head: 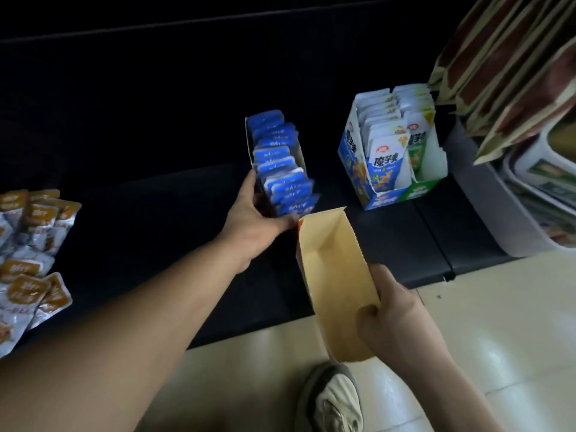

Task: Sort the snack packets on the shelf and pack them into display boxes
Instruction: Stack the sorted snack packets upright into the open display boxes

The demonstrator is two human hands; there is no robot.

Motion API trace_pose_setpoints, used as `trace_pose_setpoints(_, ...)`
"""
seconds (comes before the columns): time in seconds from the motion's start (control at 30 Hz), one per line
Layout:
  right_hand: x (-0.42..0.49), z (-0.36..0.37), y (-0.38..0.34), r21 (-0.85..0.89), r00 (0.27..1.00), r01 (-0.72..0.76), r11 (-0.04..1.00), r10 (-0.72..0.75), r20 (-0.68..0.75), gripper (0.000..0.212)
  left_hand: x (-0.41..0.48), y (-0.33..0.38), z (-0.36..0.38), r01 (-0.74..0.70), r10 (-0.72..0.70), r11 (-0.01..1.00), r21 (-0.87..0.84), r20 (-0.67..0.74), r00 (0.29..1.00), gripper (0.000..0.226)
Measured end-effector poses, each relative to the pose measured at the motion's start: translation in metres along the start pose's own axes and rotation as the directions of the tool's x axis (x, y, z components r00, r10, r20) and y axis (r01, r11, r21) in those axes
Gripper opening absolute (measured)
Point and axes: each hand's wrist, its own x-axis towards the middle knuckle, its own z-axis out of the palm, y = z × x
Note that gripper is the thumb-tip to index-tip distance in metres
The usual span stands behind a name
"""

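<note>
Head view: black shelf, tiled floor

The front packet in the blue-and-green display box, near the right end of the shelf, reads 魔芋爽 under a red oval logo too small to read. The same characters run down the box's blue side. White script on the blue packets and the brown-labelled packets at the left end is too blurred to read.
</note>
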Motion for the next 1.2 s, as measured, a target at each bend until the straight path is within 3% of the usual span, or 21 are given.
trace_pose_setpoints(0.1,-0.009,0.007,0.003,0.151,0.997,0.078,0.986,-0.081,0.019,0.049,-0.005,0.01,0.011,0.038,-0.038,0.999,-0.005,0.061,0.997,0.07)
trace_pose_setpoints(0.17,-0.009,0.015,0.002,0.243,0.989,0.13,0.961,-0.143,0.037,0.055,-0.023,0.011,0.009,0.025,-0.027,0.998,-0.057,-0.03,0.999,0.027)
trace_pose_setpoints(0.2,-0.008,0.02,-0.001,0.276,0.986,0.144,0.95,-0.16,0.038,0.058,-0.034,0.011,0.006,0.003,-0.013,0.996,-0.089,-0.113,0.994,0.018)
trace_pose_setpoints(0.27,-0.003,0.034,-0.007,0.308,0.983,0.174,0.935,-0.184,0.001,0.061,-0.054,-0.001,-0.006,-0.043,0.017,0.993,-0.108,-0.233,0.972,0.037)
trace_pose_setpoints(0.37,0.006,0.056,-0.025,0.268,0.959,0.282,0.921,-0.276,-0.06,0.065,-0.075,-0.029,-0.027,-0.052,0.051,0.999,0.001,-0.203,0.978,0.063)
trace_pose_setpoints(0.47,0.025,0.07,-0.046,0.242,0.937,0.35,0.905,-0.335,-0.103,0.057,-0.087,-0.043,-0.04,0.089,-0.072,0.991,0.103,-0.153,0.986,0.059)
trace_pose_setpoints(0.53,0.046,0.073,-0.06,0.243,0.929,0.367,0.898,-0.339,-0.15,0.038,-0.094,-0.043,-0.04,0.119,-0.096,0.971,0.21,-0.118,0.988,0.064)
trace_pose_setpoints(0.63,0.076,0.069,-0.081,0.28,0.925,0.365,0.888,-0.31,-0.22,0.013,-0.086,-0.039,-0.036,0.19,-0.186,0.98,0.061,-0.066,0.98,0.073)
trace_pose_setpoints(0.7,0.087,0.063,-0.087,0.376,0.939,0.323,0.869,-0.244,-0.243,0.014,-0.068,-0.032,-0.036,0.206,-0.211,0.977,-0.053,-0.112,0.971,0.074)
trace_pose_setpoints(0.77,0.092,0.058,-0.083,0.361,0.928,0.306,0.881,-0.191,-0.32,0.01,-0.044,-0.026,-0.038,0.186,-0.197,0.98,-0.078,-0.171,0.965,0.076)
trace_pose_setpoints(0.9,0.087,0.061,-0.06,0.364,0.912,0.262,0.894,-0.106,-0.395,0.045,-0.008,-0.018,-0.037,0.108,-0.097,0.988,0.107,-0.106,0.99,0.084)
trace_pose_setpoints(1.0,0.088,0.067,-0.039,0.269,0.827,0.379,0.885,-0.193,-0.529,0.036,0.001,-0.013,-0.028,0.099,-0.077,0.98,0.17,-0.132,0.988,0.085)
trace_pose_setpoints(1.03,0.095,0.067,-0.034,0.341,0.844,0.373,0.863,-0.164,-0.51,0.029,0.003,-0.015,-0.025,0.095,-0.075,0.986,0.134,-0.145,0.986,0.085)
trace_pose_setpoints(1.07,0.102,0.064,-0.031,0.467,0.886,0.345,0.814,-0.119,-0.448,0.037,0.006,-0.017,-0.023,0.092,-0.077,0.991,0.097,-0.148,0.986,0.085)
trace_pose_setpoints(1.13,0.122,0.054,-0.027,0.652,0.954,0.28,0.704,-0.129,-0.271,0.085,0.006,-0.021,-0.019,0.076,-0.063,0.994,0.083,-0.144,0.988,0.084)
trace_pose_setpoints(1.2,0.136,0.044,-0.029,0.656,0.966,0.257,0.71,-0.184,-0.179,0.112,0.005,-0.028,-0.018,0.06,-0.049,0.995,0.08,-0.138,0.989,0.084)
